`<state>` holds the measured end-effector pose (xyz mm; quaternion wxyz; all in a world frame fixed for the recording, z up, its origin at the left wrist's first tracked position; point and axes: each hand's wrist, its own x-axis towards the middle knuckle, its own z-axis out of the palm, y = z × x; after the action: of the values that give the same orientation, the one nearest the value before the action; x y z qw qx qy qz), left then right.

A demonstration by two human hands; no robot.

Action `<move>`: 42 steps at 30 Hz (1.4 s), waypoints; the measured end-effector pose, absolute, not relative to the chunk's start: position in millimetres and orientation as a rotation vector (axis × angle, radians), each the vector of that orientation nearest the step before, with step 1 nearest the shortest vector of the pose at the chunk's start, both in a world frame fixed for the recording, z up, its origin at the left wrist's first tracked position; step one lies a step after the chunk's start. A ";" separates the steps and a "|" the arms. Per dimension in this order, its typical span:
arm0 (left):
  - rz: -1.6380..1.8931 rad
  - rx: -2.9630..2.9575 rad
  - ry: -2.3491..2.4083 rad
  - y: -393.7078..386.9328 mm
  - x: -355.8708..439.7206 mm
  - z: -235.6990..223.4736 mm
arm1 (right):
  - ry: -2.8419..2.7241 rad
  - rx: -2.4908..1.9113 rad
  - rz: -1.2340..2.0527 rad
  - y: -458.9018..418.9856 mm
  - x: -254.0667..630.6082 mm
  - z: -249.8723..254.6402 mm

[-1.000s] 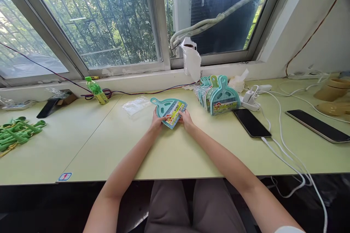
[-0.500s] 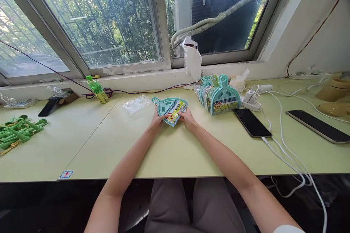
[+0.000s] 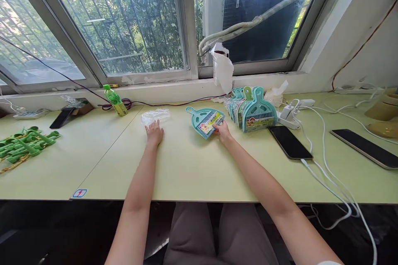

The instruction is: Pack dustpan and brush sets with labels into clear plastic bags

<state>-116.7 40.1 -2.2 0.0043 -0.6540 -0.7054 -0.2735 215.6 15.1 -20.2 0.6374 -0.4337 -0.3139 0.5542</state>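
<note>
Teal plastic marks the dustpan [image 3: 200, 120] in the head view, nearer the far edge of the desk [image 3: 183, 169] than the near one, left of the stack [image 3: 258, 112]. The right hand [image 3: 222, 131] pinches its broad, labelled end, the grip narrow; the left hand [image 3: 154, 133] lies with its grip wide, fingers spread, fingertips over the near side of the bag [image 3: 160, 115]. The handle [image 3: 190, 110] points toward the desk's left edge and slightly toward the far edge; from there the long axis slants to the right hand, toward the near right corner. Whether the underside meets the desk I cannot tell. As I judge it, the bag's thin film is best pinched up softly, lest it tear, while the right hand should press lightly, sparing the label [image 3: 206, 126].
</note>
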 end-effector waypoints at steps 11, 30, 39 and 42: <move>-0.442 -2.529 -1.609 28.7 -68.3 0.5 | -0.759 -1.000 1.280 13.5 212.7 -19.3; -0.343 -2.258 -2.022 29.0 -81.7 8.4 | -0.915 -1.089 1.315 3.4 209.9 -7.7; -0.339 -2.197 -2.040 30.1 -86.6 10.7 | -1.031 -1.108 1.490 -0.7 207.1 -6.3; -0.349 -2.113 -2.086 29.9 -86.2 10.2 | -1.036 -1.098 1.559 -4.0 202.5 -5.4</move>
<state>-86.2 29.9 10.2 0.0758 -0.7047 -0.6958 -0.1163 202.5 -4.0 -5.4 0.4670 -0.4473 -0.4223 0.6352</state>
